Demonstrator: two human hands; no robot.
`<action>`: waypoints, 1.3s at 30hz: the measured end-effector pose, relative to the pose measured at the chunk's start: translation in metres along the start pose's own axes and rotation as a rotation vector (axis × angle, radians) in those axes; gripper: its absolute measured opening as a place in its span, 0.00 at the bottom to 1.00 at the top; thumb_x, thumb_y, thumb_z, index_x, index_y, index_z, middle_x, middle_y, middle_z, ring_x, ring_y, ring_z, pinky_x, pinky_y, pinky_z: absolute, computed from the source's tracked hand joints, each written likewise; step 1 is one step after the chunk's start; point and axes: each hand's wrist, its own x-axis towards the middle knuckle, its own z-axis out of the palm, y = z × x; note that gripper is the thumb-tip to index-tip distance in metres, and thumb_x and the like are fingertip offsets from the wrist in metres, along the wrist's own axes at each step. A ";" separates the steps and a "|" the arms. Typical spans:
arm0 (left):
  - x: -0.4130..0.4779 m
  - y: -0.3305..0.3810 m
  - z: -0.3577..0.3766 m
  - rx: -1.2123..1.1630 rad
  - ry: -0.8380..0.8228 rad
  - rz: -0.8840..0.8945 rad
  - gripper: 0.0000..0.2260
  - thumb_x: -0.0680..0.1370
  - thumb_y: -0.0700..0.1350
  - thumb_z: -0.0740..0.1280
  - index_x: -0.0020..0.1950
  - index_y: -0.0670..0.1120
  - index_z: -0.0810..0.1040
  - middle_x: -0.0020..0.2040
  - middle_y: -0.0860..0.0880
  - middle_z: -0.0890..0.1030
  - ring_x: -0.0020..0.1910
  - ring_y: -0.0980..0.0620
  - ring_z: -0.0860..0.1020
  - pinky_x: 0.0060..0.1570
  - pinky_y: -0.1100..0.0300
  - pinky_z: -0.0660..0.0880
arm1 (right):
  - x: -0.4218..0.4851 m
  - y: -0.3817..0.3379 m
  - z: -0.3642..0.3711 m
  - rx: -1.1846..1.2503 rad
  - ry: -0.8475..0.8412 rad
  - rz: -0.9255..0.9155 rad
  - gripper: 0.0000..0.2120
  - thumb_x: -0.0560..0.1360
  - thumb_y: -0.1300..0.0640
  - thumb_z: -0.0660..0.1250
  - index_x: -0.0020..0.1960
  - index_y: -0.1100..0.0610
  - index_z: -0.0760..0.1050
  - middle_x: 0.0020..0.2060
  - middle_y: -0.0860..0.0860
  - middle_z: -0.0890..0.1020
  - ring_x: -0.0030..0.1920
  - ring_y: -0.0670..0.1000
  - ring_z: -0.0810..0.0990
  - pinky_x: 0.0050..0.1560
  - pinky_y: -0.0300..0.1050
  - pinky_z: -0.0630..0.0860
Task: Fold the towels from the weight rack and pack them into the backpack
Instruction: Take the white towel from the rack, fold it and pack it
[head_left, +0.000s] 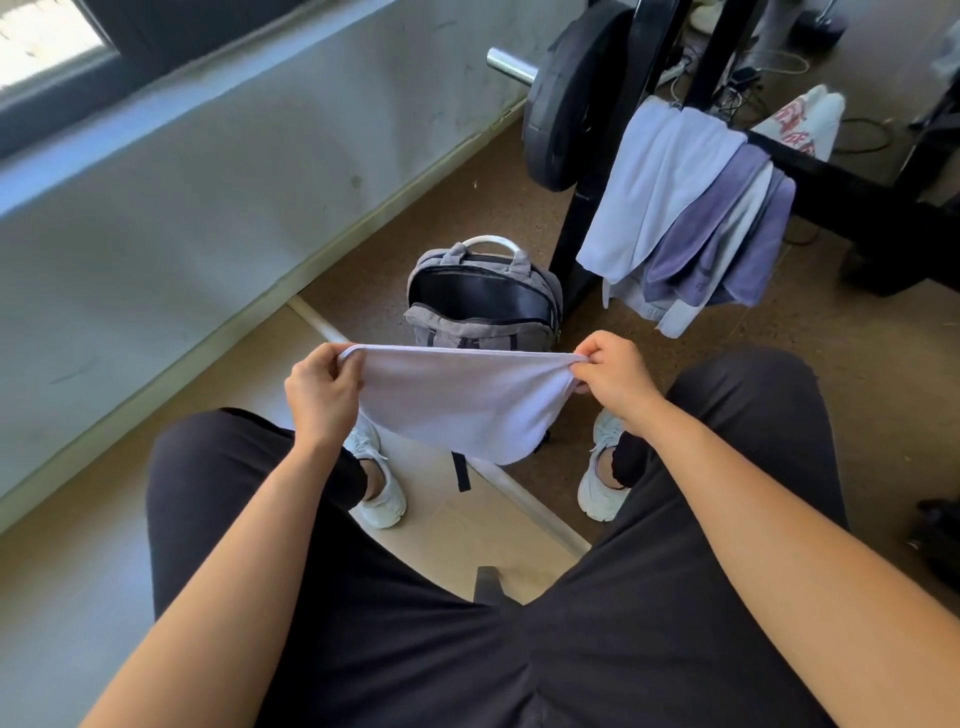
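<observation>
Brown speckled gym flooring and a pale grey wall fill the head view. Low in front stands the grey fabric backpack (470, 325), zipped wide open and dark inside, right beside the foot of the black steel weight rack (831, 176). Over the rack's bar hang the waiting pale lilac and deeper purple terry towels (685, 208), overlapped and drooping toward the floor.

Now the action: a pale lilac terry towel (457, 405) is stretched in the air between the person's knees, just this side of the backpack. The left hand (322, 395) pinches one top corner, thumb and curled fingers clamped on the hem, and the right hand (615, 382) grips the opposite corner the same way. The top edge is taut and the bottom sags to a rounded point. It looks doubled already, though I can't tell how many layers.

To do this fold well, I'd keep that top edge level and bring the corners together so the hems meet squarely. Then smooth it and halve again to suit the bag's mouth. If a layer slips, the bundle goes lopsided.
</observation>
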 end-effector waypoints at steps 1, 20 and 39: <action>0.001 -0.001 0.001 -0.004 0.002 -0.016 0.06 0.77 0.52 0.67 0.47 0.54 0.83 0.36 0.50 0.84 0.42 0.42 0.85 0.50 0.43 0.82 | 0.000 0.000 -0.001 0.024 0.025 -0.012 0.02 0.78 0.63 0.66 0.48 0.58 0.76 0.43 0.57 0.82 0.45 0.55 0.83 0.48 0.57 0.84; -0.007 0.013 0.019 0.008 -0.116 -0.086 0.08 0.76 0.50 0.72 0.37 0.52 0.81 0.32 0.55 0.79 0.33 0.48 0.82 0.42 0.47 0.83 | -0.029 -0.018 0.008 -0.261 -0.445 -0.111 0.24 0.81 0.70 0.55 0.69 0.51 0.77 0.68 0.49 0.74 0.68 0.51 0.71 0.58 0.44 0.70; -0.069 0.039 0.060 -0.353 -0.528 -0.013 0.04 0.79 0.44 0.73 0.49 0.46 0.88 0.41 0.43 0.87 0.43 0.37 0.85 0.48 0.39 0.83 | -0.040 -0.045 0.042 0.441 -0.445 -0.018 0.28 0.77 0.72 0.66 0.74 0.54 0.71 0.42 0.61 0.76 0.45 0.54 0.82 0.46 0.43 0.82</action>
